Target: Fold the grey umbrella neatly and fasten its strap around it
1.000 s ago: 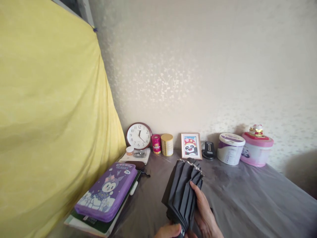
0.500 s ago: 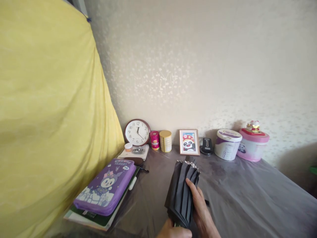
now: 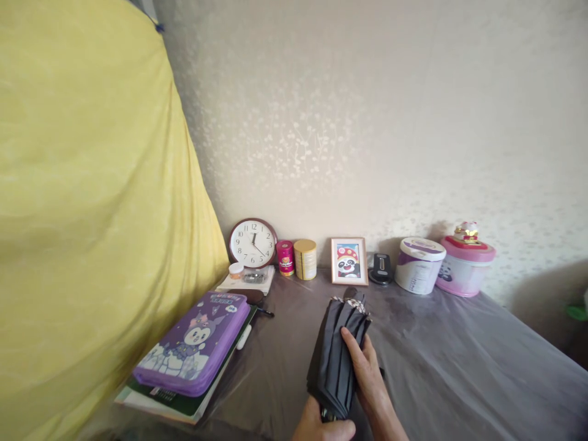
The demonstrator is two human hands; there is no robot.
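Observation:
A black folding umbrella [image 3: 333, 355], collapsed with its pleats loosely gathered, is held above the front of the table. My left hand [image 3: 321, 425] is closed around its lower end, at the bottom edge of the view. From the right side, my right hand [image 3: 370, 370] wraps the folded canopy, thumb lying along the pleats; its other fingers are partly hidden behind the cloth. Rib tips with pale ends show at the umbrella's top.
On the grey-covered table [image 3: 441, 361], a purple case [image 3: 197, 343] lies on books at left. Along the wall stand a clock [image 3: 253, 243], red tin [image 3: 285, 258], yellow-lidded can [image 3: 305, 260], framed panda picture [image 3: 349, 261], black device [image 3: 381, 269] and two tubs [image 3: 419, 266]. A yellow curtain [image 3: 92, 214] hangs left.
My right hand has shifted slightly on the canopy, and the pleats look a little more pressed together. The view has moved slightly.

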